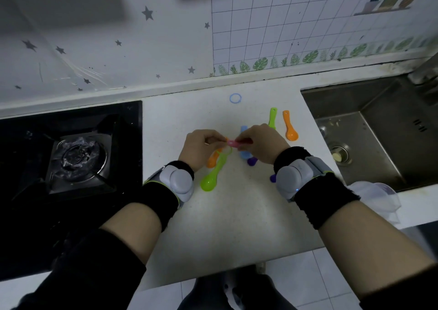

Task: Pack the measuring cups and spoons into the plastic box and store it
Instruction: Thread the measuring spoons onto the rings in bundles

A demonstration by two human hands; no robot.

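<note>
Measuring spoons spread over the white counter (pixel 225 226), between hob (pixel 78 155) and sink (pixel 369 143).
Left hand (pixel 201 148) and right hand (pixel 263 143) both pinch one pink piece (pixel 231 143) above a large green spoon (pixel 209 180); an orange spoon (pixel 290 129) lies further right, and the plastic box (pixel 374 198) sits at the counter's right edge.

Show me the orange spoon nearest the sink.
The orange spoon lying in full view beside the sink; the other orange spoon is partly hidden by the left hand.
</note>
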